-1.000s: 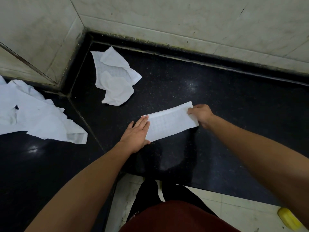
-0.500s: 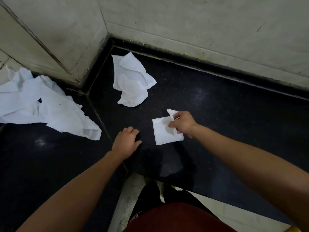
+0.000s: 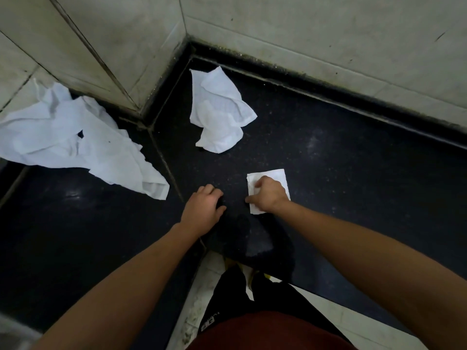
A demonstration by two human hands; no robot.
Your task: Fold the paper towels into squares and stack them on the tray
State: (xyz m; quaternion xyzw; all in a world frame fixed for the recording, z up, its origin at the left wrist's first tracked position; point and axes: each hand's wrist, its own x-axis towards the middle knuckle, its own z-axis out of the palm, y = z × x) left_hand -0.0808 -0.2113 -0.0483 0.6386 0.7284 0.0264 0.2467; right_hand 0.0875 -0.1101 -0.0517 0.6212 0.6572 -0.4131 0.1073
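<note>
Presses the folded square (image 3: 278,176) down onto the dark counter (image 3: 353,188) with the right hand (image 3: 268,195), fingers (image 3: 260,184) bunched together and bent knuckles-up over the paper, thumb stuck out past the square's near-left corner; cannot tell whether pinching a layer or only bearing down. Rests the left hand (image 3: 202,210) just left of the square, apart from it, fingers loosely curled and holding nothing. Leaves a crumpled towel (image 3: 219,117) well beyond the square toward the wall corner, and a bigger loose heap (image 3: 75,142) far off to the square's left, both unfolded. Shows no tray anywhere, so looks to be finishing one crease, with the stacking not yet begun. Risks springing: thin, soft paper, likely to lift open at the fold once released, especially if creased with one hand only. Risks skewing too, with uneven edges peeking out at the square's left side and a dragging palm likely to slide the top layers out of line on the slick stone. Risks tearing or dog-earing a corner if lifted by a single layer rather than the whole thickness. Risks picking up grit from the speckled surface under the square and carrying it onto the stack.
</note>
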